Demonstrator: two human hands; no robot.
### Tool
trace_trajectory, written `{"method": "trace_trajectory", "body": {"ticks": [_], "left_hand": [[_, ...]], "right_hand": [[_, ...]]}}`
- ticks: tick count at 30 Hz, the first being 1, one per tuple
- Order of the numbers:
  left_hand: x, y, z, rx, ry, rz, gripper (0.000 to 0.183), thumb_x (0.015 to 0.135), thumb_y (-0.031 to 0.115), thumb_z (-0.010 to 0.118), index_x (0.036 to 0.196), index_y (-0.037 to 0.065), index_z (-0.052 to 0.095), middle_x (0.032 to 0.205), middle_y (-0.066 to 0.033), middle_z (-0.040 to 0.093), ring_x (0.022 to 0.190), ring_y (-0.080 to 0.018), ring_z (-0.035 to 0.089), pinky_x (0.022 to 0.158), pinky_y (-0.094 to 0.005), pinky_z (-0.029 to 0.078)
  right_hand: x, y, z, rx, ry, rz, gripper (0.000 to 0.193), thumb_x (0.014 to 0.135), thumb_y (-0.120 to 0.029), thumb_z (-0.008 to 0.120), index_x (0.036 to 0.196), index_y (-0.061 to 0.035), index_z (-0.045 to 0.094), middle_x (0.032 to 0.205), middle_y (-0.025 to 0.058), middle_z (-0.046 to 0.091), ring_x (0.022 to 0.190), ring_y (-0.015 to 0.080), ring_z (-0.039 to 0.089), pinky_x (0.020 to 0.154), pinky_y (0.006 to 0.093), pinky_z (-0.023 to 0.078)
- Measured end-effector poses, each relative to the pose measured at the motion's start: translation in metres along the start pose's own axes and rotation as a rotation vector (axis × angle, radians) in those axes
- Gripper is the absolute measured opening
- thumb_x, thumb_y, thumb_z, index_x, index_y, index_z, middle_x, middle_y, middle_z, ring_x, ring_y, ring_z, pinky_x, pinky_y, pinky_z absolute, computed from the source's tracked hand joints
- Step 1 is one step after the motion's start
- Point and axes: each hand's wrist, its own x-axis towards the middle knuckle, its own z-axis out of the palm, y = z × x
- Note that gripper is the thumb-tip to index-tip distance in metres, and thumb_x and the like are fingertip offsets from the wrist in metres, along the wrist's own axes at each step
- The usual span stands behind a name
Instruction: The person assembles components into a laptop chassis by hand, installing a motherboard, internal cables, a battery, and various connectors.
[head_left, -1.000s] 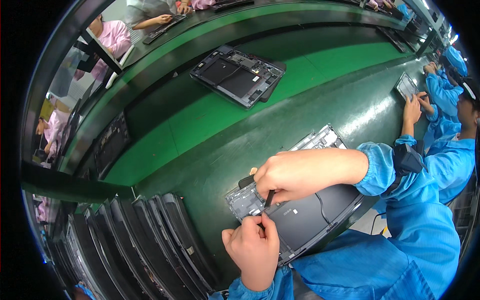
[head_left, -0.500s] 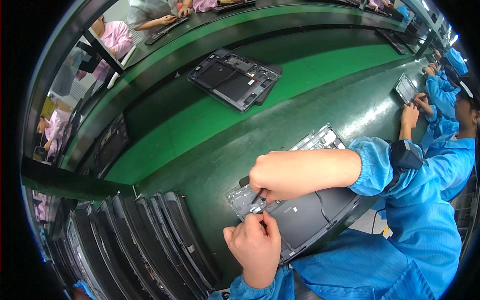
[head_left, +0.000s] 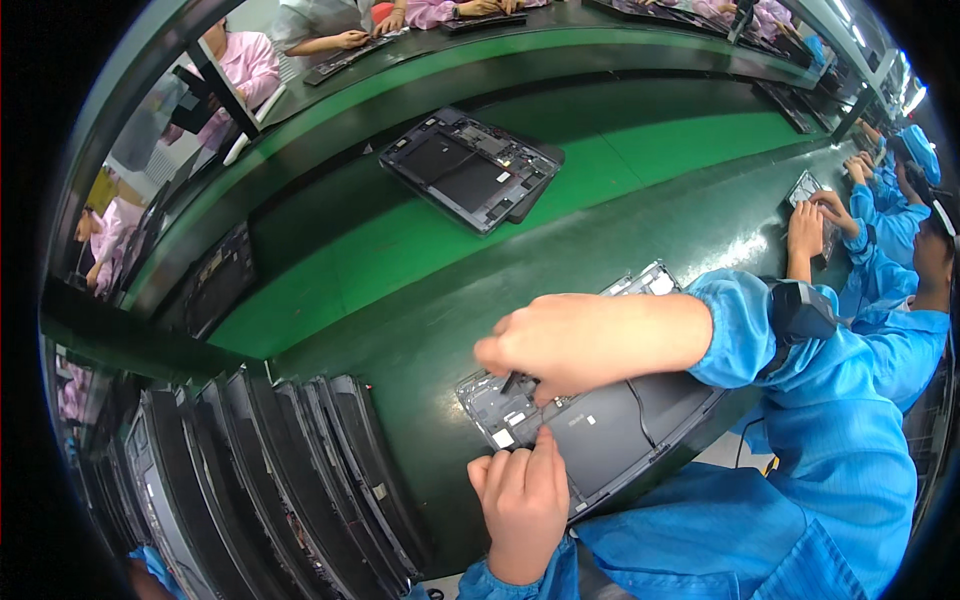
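In front of me on the green bench lies an opened tablet-like device [head_left: 610, 435], its black battery, thin cable and circuit parts exposed. My left hand [head_left: 522, 510] rests at its near left part. The index fingertip presses near the battery's edge and the other fingers are loosely bent. Reaching across from the right, my right hand [head_left: 575, 345] hovers over the device's left end, slightly blurred. A small dark object [head_left: 517, 383] shows between its thumb and fingers; its kind is unclear. A white square [head_left: 503, 438] sits at the device's left corner. My right forearm hides the device's middle.
Several dark device housings [head_left: 290, 470] stand upright in a row at the left. Another opened device [head_left: 470, 168] lies on the green conveyor belt [head_left: 620, 150], with a further one [head_left: 220, 275] at far left. Co-workers in blue [head_left: 890, 250] and in pink [head_left: 245, 65] handle similar devices.
My left hand has loosened from a pinch to a stretched index finger. My right hand has shifted slightly left and opened up the view of the device's corner.
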Motion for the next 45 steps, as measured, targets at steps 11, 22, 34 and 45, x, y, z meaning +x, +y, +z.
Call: {"method": "trace_trajectory", "body": {"ticks": [11,22,34,45], "left_hand": [[0.001,-0.002,0.001,0.021,-0.048,0.01,0.014,0.081,0.001,0.076,0.095,0.0,0.074,0.063,-0.0043,0.052,0.062,-0.0221,0.053,0.07,-0.0371,0.039],[0.013,-0.002,0.0,0.018,0.116,-0.239,0.015,0.077,0.003,0.078,0.078,0.004,0.063,0.104,-0.0152,0.06,0.087,-0.0291,0.054,0.081,-0.0426,0.042],[0.002,-0.036,0.028,-0.668,0.159,-0.377,0.036,0.082,-0.004,0.069,0.112,0.005,0.05,0.152,-0.027,0.033,0.138,-0.0407,0.037,0.117,-0.0524,0.027],[0.007,-0.046,0.035,-1.226,0.043,-0.439,0.059,0.084,-0.011,0.057,0.134,0.009,0.033,0.159,-0.0218,0.023,0.142,-0.0304,0.036,0.117,-0.0451,0.033]], "right_hand": [[0.001,0.029,0.018,0.271,-0.095,0.226,0.061,0.068,-0.035,0.091,0.11,0.0015,0.066,0.107,0.0204,0.069,0.108,0.0388,0.065,0.089,0.0461,0.051],[0.003,0.032,0.02,0.262,-0.032,-0.057,0.058,0.072,-0.027,0.088,0.117,0.001,0.064,0.11,0.0194,0.064,0.108,0.0404,0.063,0.091,0.0467,0.051],[0.004,0.028,0.017,0.179,-0.042,-0.039,0.058,0.071,-0.027,0.087,0.117,0.0005,0.065,0.105,0.0184,0.064,0.102,0.0384,0.065,0.085,0.0467,0.053],[0.005,0.022,0.011,0.213,-0.113,0.015,0.059,0.07,-0.025,0.087,0.12,-0.0014,0.065,0.106,0.0179,0.065,0.105,0.0391,0.066,0.086,0.0472,0.053]]}}
